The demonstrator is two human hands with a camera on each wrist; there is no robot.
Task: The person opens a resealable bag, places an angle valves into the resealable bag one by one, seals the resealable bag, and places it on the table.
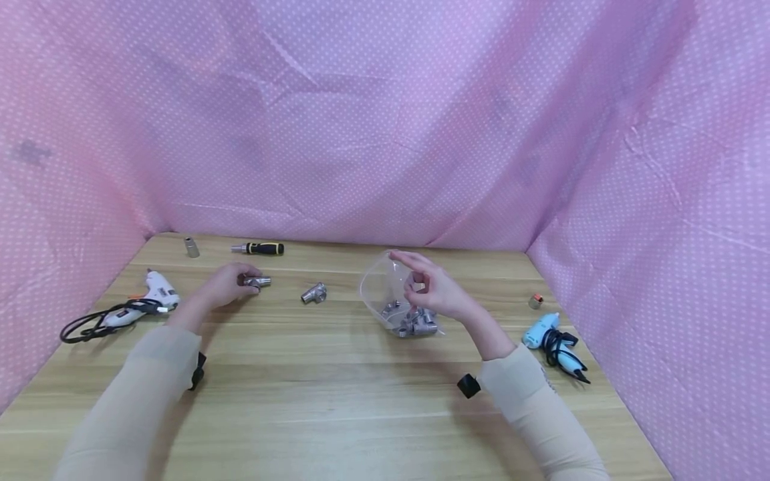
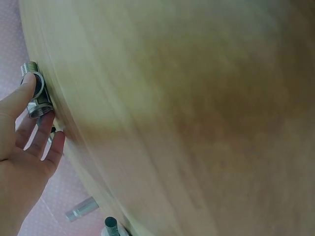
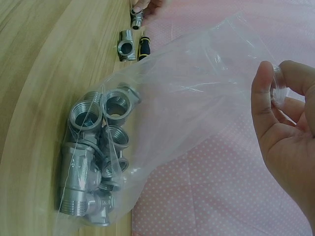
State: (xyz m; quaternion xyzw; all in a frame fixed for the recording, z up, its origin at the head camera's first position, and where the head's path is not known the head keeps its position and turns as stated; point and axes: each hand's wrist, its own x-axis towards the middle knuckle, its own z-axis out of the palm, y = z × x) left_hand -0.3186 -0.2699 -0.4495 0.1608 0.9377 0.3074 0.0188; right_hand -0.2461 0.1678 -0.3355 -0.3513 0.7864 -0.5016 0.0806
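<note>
The right hand (image 1: 434,288) pinches the rim of a clear plastic bag (image 1: 385,288) resting on the table (image 1: 337,387). Only the right wrist view shows the threaded metal fittings (image 3: 93,157) piled inside. Left of the bag, the left hand (image 1: 225,284) grips a metal fitting (image 1: 257,282); a tee fitting (image 1: 314,293) lies between.

Head view looks down over the table (image 1: 337,374); wrist views sit close above it.
</note>
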